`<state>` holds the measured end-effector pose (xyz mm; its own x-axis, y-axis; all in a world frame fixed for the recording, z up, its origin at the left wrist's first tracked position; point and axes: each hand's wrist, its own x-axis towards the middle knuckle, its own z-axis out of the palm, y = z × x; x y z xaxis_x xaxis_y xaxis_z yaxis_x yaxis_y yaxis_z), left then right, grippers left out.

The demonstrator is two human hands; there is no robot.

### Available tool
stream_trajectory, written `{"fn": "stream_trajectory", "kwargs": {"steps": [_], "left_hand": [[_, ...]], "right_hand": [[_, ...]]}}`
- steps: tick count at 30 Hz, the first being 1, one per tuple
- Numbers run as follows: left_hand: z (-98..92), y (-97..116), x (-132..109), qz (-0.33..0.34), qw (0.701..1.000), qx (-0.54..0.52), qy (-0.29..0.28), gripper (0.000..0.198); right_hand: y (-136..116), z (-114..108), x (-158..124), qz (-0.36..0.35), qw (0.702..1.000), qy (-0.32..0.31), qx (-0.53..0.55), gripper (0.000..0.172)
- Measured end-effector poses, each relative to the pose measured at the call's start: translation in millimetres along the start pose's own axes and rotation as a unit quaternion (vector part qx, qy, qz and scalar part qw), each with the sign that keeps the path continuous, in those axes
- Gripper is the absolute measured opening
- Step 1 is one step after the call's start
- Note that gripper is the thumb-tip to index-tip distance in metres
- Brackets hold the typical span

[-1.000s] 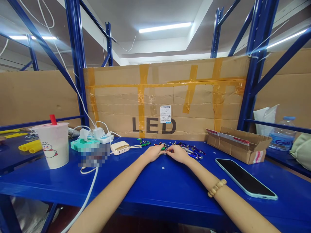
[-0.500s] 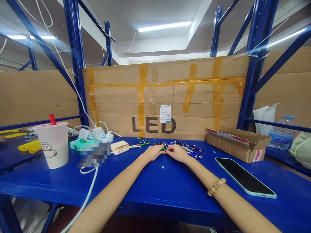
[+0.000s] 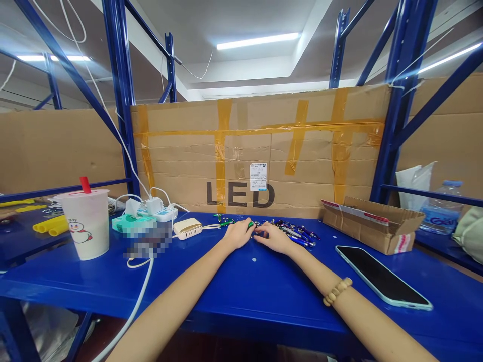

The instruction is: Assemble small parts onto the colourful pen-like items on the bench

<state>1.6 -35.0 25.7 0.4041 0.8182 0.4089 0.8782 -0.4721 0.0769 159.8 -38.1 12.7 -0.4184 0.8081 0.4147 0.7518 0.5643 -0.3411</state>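
Note:
My left hand point(image 3: 237, 235) is closed around a small shiny green pen-like piece point(image 3: 250, 224), one end of which shows at the fingertips. Just to its right, my right hand point(image 3: 276, 238) rests low over the blue table, fingers bent and apart, with nothing visible between them. Its fingertips are at the near edge of a pile of small blue, purple and silver pen-like pieces point(image 3: 302, 234). Part of that pile is hidden behind both hands. A few green pieces point(image 3: 225, 222) lie to the left, beyond my left hand.
A phone point(image 3: 383, 276) and an open cardboard box point(image 3: 372, 226) are on the right. On the left stand a paper cup point(image 3: 88, 226), a cream power bank point(image 3: 187, 229) and a power strip point(image 3: 162, 213) with cables. A large cardboard sheet point(image 3: 181, 161) closes off the back.
My hands have parted slightly. My left hand has turned up a little with the green piece, and my right fingers have come away from it and spread.

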Motion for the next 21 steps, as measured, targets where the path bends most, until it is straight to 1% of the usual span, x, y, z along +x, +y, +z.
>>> {"fn": "stream_trajectory", "kwargs": {"steps": [4,6,8,13,21], "left_hand": [[-1.3,2.4,-1.1,0.001,1.0,0.029,0.001,0.032],[-2.0,3.3,-1.3,0.002,0.999,0.04,-0.004,0.032],[-2.6,4.0,-1.4,0.003,0.999,0.047,-0.009,0.032],[-3.0,4.7,-1.3,0.008,0.998,0.053,-0.012,0.032],[-2.9,4.2,-2.0,0.013,0.998,0.052,-0.013,0.027]], "right_hand": [[-0.8,1.7,0.4,-0.082,0.996,-0.02,0.014,0.026],[-1.7,0.8,0.6,-0.106,0.994,-0.025,0.016,0.023],[-2.3,-0.3,0.8,-0.1,0.994,-0.025,0.021,0.02],[-1.4,0.0,0.9,-0.041,0.999,-0.01,0.024,0.019],[-1.4,-1.7,1.6,-0.019,1.0,-0.009,-0.001,0.018]]}}
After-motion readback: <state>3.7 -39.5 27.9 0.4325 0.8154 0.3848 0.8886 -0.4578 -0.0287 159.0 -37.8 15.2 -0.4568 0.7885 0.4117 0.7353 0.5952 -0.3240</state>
